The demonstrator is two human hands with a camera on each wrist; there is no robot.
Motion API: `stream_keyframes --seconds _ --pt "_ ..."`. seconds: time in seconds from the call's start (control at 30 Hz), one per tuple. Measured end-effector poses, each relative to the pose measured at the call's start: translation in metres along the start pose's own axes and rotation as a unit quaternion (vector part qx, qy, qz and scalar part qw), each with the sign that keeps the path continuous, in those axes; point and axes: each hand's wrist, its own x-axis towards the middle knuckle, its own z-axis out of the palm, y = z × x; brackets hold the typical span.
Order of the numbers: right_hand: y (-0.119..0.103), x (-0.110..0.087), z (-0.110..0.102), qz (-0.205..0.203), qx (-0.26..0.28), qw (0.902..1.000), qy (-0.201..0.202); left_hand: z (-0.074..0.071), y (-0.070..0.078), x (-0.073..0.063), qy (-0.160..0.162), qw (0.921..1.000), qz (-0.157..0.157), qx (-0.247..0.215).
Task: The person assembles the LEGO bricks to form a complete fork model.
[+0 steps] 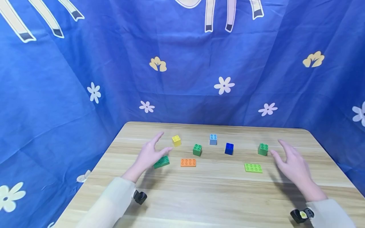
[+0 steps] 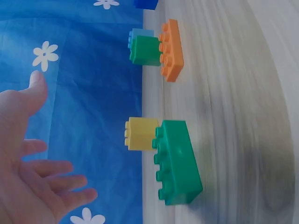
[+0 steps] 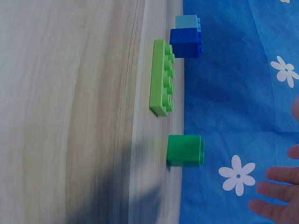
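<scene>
My left hand (image 1: 150, 154) hovers over the table's left side, thumb and fingers spread with nothing between them. Beneath it lies a long green brick (image 2: 180, 163), partly covered by the hand in the head view. A yellow brick (image 1: 176, 140) stands just beyond the fingertips. On the other side my right hand (image 1: 293, 163) is held above the tabletop, also spread and holding nothing. Close to its thumb stands a square green brick (image 1: 263, 149). A flat lime green brick (image 3: 160, 79) lies to the left of that hand, studs up.
Between the hands are an orange flat brick (image 1: 188, 162), another square green brick (image 1: 197, 150), a light blue brick (image 1: 213, 139) and a dark blue brick (image 1: 229, 148). All rest on the wooden table (image 1: 199, 196). A blue patterned curtain (image 1: 182, 79) hangs behind its back edge.
</scene>
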Motion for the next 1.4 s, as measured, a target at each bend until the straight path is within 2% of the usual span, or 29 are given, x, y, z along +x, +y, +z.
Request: stream_keyframes --seconds 0.23,0.53,0.7,0.9,1.27,1.4 --pt "-0.008 0.007 0.008 0.005 0.03 0.9995 -0.003 0.009 0.006 0.008 -0.018 0.9935 -0.009 -0.112" --pt "-0.014 0.016 0.026 -0.025 0.061 0.9978 0.005 0.023 0.008 0.015 -0.053 0.9823 -0.034 -0.176" --pt "-0.018 0.02 0.035 -0.04 0.075 0.9964 0.0 0.031 0.009 0.019 -0.068 0.9763 -0.037 -0.202" --pt "-0.027 0.024 0.045 -0.038 0.094 0.9943 -0.034 0.04 0.012 0.023 -0.084 0.9674 -0.058 -0.232" --pt "-0.041 0.035 0.065 -0.03 0.157 0.9828 -0.092 0.061 0.015 0.033 -0.109 0.9609 -0.069 -0.245" --pt "-0.047 0.038 0.073 -0.027 0.172 0.9803 -0.093 0.065 0.023 0.033 -0.122 0.9603 -0.07 -0.241"
